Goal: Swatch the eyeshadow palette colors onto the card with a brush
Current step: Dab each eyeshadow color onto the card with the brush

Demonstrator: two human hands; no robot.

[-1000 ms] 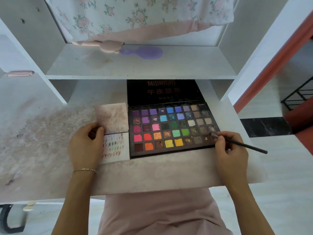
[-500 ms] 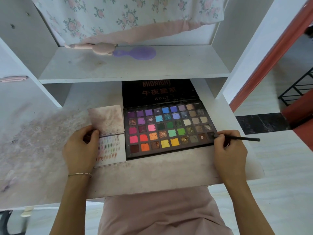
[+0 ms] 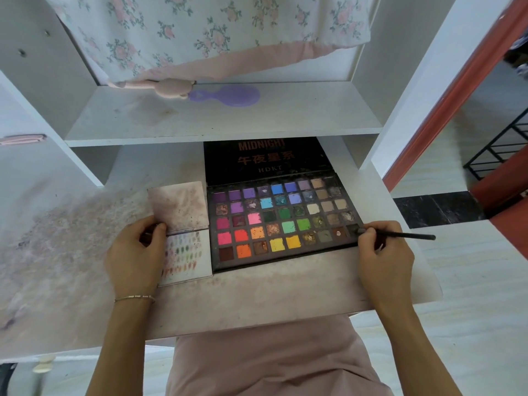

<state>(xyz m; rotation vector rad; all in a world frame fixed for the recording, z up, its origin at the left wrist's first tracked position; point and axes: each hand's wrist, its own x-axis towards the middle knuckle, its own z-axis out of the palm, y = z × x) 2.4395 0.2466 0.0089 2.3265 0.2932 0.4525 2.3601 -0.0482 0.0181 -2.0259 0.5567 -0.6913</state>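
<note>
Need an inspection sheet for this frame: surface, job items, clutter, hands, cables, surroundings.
Surface: white desk, heavily stained with pinkish powder.
Job's things: open palette, lid propped back under the shelf; card to its left, with rows of small swatches; brush, tip at the palette's lower right corner pan.
Clutter: purple hairbrush and a pink item on the shelf; stained pad above the card.
Grippers: left hand rests on the card's left edge; right hand pinches the brush.
Cables: nothing seen.
Surroundings: floral cloth hanging above; black rack at right.
</note>
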